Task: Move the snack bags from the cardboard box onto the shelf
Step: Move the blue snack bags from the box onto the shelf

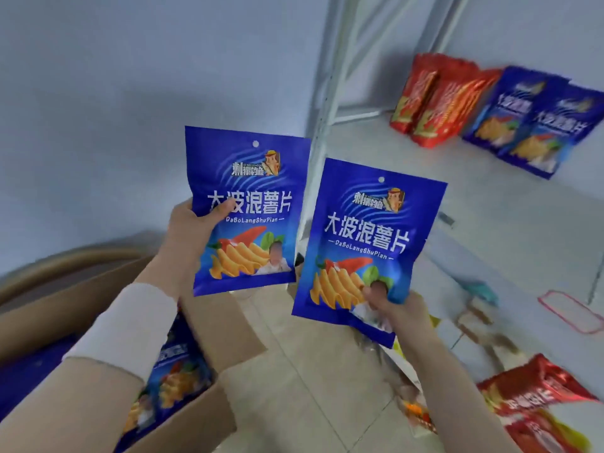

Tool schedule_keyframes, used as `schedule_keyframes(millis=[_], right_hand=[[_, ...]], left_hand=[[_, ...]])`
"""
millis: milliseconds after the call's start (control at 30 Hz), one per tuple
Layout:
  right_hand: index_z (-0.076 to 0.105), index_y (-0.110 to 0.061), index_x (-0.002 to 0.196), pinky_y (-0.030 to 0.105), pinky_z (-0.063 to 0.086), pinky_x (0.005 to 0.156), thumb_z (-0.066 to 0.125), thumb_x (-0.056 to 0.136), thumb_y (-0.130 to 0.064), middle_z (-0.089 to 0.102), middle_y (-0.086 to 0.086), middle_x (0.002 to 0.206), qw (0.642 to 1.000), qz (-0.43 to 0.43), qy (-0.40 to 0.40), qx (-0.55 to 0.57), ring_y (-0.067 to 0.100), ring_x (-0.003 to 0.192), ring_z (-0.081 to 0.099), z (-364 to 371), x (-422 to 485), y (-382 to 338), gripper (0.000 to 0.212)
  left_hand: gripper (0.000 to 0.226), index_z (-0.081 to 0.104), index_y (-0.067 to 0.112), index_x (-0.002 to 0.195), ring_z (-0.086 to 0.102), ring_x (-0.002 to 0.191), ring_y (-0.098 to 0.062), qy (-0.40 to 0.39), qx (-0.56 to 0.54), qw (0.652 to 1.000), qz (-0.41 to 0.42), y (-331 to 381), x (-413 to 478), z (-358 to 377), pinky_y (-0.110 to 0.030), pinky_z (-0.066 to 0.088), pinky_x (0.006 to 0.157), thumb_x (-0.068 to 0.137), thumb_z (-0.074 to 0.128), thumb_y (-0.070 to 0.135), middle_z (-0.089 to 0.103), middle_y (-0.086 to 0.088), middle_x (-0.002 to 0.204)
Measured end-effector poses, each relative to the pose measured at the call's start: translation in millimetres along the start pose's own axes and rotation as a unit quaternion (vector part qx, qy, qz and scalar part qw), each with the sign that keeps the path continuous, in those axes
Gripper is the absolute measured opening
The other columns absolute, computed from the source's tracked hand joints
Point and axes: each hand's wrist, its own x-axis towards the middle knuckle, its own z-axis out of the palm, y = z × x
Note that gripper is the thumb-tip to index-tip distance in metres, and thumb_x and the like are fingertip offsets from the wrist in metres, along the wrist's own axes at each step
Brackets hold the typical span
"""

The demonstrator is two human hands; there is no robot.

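My left hand point(186, 233) grips a blue snack bag point(245, 197) by its left edge, thumb across the front, held upright in the air. My right hand point(397, 313) pinches a second blue snack bag point(366, 237) at its lower right corner, just right of the first. Below my left arm the open cardboard box point(202, 416) holds more blue bags point(173, 374). On the white shelf point(425, 178) at the upper right, red bags point(431, 99) and blue bags point(536, 122) lean against the wall.
A grey metal shelf upright point(322, 125) rises between the held bags and the shelf board. Red snack bags point(536, 397) lie on a lower level at the bottom right. A tiled floor point(294, 354) shows between box and shelving. A pale wall stands behind.
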Motion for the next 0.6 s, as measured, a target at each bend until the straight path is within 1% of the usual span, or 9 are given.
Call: schedule_keyframes(millis=[67,133,200,300,400,433,500,533,600], right_hand=[[0.057,-0.013,0.068,0.031,0.037,0.059,0.069,0.076,-0.033,0.055,0.006,0.065,0.999,-0.017,0.021,0.019,0.019,0.062,0.049,-53,19,-6,0.024],[0.055,-0.013,0.067,0.032,0.035,0.059,0.068,0.079,-0.028,0.052,0.003,0.064,0.998,-0.016,0.048,0.043,0.02,0.063,0.046,-105,38,-8,0.024],[0.053,-0.012,0.065,0.033,0.033,0.059,0.067,0.081,-0.023,0.049,0.004,0.062,0.995,-0.024,0.075,0.059,0.02,0.063,0.044,-151,56,-13,0.024],[0.055,-0.012,0.065,0.033,0.035,0.059,0.066,0.082,-0.023,0.053,0.004,0.063,0.99,-0.033,0.107,0.082,0.019,0.06,0.047,-203,88,-14,0.023],[0.056,-0.012,0.064,0.028,0.036,0.052,0.066,0.083,-0.02,0.054,-0.002,0.052,0.985,-0.032,0.134,0.105,0.016,0.051,0.047,-240,126,-11,0.023],[0.057,-0.011,0.064,0.027,0.037,0.05,0.066,0.083,-0.019,0.054,-0.005,0.049,0.983,-0.033,0.141,0.115,0.015,0.05,0.048,-249,140,-12,0.023],[0.058,-0.011,0.065,0.023,0.038,0.049,0.065,0.084,-0.017,0.054,-0.006,0.049,0.979,-0.038,0.157,0.122,0.012,0.049,0.049,-264,172,-13,0.022],[0.058,-0.011,0.065,0.022,0.039,0.049,0.065,0.084,-0.017,0.056,-0.005,0.051,0.978,-0.038,0.165,0.123,0.011,0.049,0.05,-271,191,-14,0.021],[0.061,-0.011,0.069,0.027,0.044,0.056,0.064,0.084,-0.015,0.061,0.002,0.062,0.973,-0.044,0.18,0.137,0.016,0.057,0.055,-284,232,-19,0.016]], left_hand=[[0.019,0.061,0.015,0.101,0.068,0.072,-0.007,-0.044,-0.022,0.999,0.02,7,0,66,-0.02,0.054,0.064,0.085,0.066,0.023,0.068,0.002,0.092],[0.024,0.062,0.015,0.106,0.069,0.082,-0.014,-0.1,-0.031,0.994,0.026,14,1,128,-0.03,0.056,0.074,0.086,0.065,0.026,0.07,-0.001,0.097],[0.018,0.063,0.017,0.101,0.069,0.083,-0.016,-0.139,-0.034,0.989,0.035,22,4,184,-0.034,0.055,0.077,0.086,0.066,0.025,0.071,0.0,0.094],[0.005,0.065,0.023,0.09,0.07,0.073,-0.008,-0.191,-0.034,0.979,0.056,34,11,263,-0.026,0.056,0.068,0.085,0.066,0.023,0.073,0.011,0.079],[0.003,0.063,0.022,0.086,0.069,0.067,-0.003,-0.238,-0.032,0.968,0.068,38,25,337,-0.019,0.056,0.061,0.086,0.065,0.021,0.073,0.012,0.073],[0.003,0.063,0.021,0.086,0.069,0.067,-0.003,-0.252,-0.036,0.965,0.069,37,32,361,-0.019,0.056,0.061,0.086,0.065,0.02,0.072,0.011,0.074],[0.003,0.062,0.02,0.087,0.069,0.071,-0.007,-0.28,-0.046,0.957,0.065,35,49,410,-0.024,0.057,0.065,0.086,0.065,0.02,0.072,0.007,0.081],[0.005,0.062,0.02,0.089,0.069,0.075,-0.01,-0.294,-0.053,0.952,0.059,33,61,434,-0.027,0.057,0.07,0.085,0.065,0.02,0.071,0.004,0.086],[0.014,0.063,0.017,0.098,0.069,0.084,-0.015,-0.321,-0.074,0.943,0.053,27,90,483,-0.032,0.055,0.077,0.084,0.067,0.017,0.071,0.0,0.096]])
